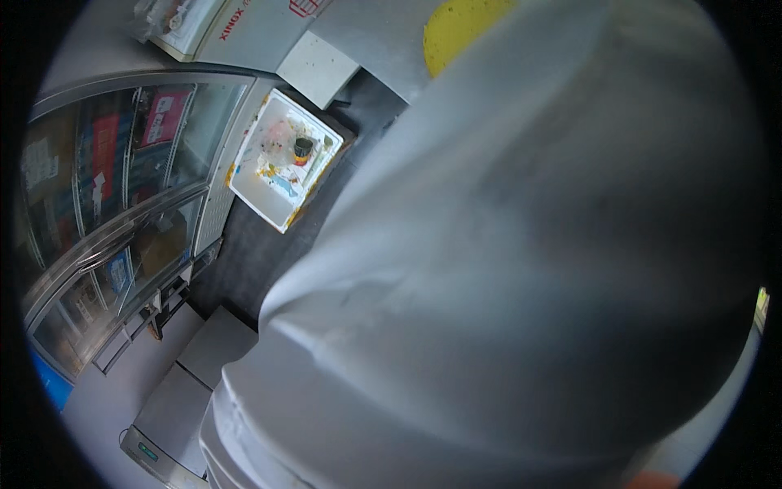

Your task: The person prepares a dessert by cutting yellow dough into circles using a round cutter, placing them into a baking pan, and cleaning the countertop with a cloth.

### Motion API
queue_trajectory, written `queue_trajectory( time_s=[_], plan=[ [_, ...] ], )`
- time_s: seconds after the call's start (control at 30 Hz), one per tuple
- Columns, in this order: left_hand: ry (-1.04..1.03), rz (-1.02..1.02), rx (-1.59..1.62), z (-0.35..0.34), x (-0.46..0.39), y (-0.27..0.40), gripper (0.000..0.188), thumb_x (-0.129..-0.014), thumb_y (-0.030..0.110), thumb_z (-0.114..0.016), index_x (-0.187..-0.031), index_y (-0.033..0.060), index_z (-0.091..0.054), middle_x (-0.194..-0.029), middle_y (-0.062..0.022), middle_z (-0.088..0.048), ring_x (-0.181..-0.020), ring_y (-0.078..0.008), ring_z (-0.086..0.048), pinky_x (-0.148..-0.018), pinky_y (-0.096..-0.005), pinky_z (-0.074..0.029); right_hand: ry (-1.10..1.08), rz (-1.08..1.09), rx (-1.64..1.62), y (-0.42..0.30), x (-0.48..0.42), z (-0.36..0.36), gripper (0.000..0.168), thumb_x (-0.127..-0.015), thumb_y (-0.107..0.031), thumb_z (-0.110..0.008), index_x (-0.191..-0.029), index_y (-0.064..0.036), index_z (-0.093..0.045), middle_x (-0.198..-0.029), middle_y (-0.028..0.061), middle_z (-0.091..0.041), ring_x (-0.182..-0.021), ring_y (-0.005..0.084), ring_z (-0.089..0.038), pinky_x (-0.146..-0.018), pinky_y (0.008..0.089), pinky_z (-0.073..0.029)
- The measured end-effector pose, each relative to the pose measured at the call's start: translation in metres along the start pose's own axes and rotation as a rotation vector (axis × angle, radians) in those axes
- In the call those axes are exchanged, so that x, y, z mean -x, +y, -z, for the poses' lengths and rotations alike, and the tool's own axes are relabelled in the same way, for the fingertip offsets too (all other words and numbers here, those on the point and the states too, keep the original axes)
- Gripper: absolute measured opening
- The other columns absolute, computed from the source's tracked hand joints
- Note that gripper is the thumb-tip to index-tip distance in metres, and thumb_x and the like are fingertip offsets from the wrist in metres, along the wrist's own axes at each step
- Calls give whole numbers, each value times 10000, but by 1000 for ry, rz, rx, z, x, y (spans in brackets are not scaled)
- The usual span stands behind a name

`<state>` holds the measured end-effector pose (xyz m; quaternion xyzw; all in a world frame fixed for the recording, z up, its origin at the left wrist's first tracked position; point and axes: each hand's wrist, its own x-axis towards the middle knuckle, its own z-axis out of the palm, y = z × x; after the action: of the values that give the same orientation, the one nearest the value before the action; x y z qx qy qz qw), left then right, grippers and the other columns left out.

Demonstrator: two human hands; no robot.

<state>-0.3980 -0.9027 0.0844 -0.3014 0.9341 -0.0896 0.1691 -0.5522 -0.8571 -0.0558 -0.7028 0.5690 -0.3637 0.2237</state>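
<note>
Neither of my hands can be made out. A large expanse of pale grey-white cloth, blurred and very close, covers the middle and right of the view. Left of it, a white foam box with an open top and orange-yellow stains stands near a glass-door cabinet. Inside the box are a dark cup-like container, crumpled clear plastic and coloured scraps. At the top, a yellow rounded thing is partly hidden by the cloth.
Boxes and packages fill the glass-door cabinet's wire shelves at the left. A pale speckled block is above the foam box. Dark floor shows beside the cloth. A grey metal-topped appliance with a small display stands at the lower left.
</note>
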Motion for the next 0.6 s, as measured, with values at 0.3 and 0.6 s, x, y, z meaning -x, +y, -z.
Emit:
queue_trajectory(
  time_s=[0.3,0.6],
  plan=[
    [-87,-60,120,-6,7,37,354,-696,220,-719,-1012,70,-657,-1058,-95,-645,-980,-218,-613,-767,-357,-518,-36,-213,-264,28,5,-5,185,-885,-148,-587,-874,30,-637,-698,32,-598,-616,79,-526,-543,204,-404],
    [391,399,578,-123,96,61,158,-726,101,-578,-879,64,-572,-844,-108,-591,-787,-268,-595,-631,-388,-509,-392,140,27,-39,-44,4,177,-824,-150,-556,-899,-41,-673,-827,163,-662,-737,295,-642,-660,375,-505]
  ],
)
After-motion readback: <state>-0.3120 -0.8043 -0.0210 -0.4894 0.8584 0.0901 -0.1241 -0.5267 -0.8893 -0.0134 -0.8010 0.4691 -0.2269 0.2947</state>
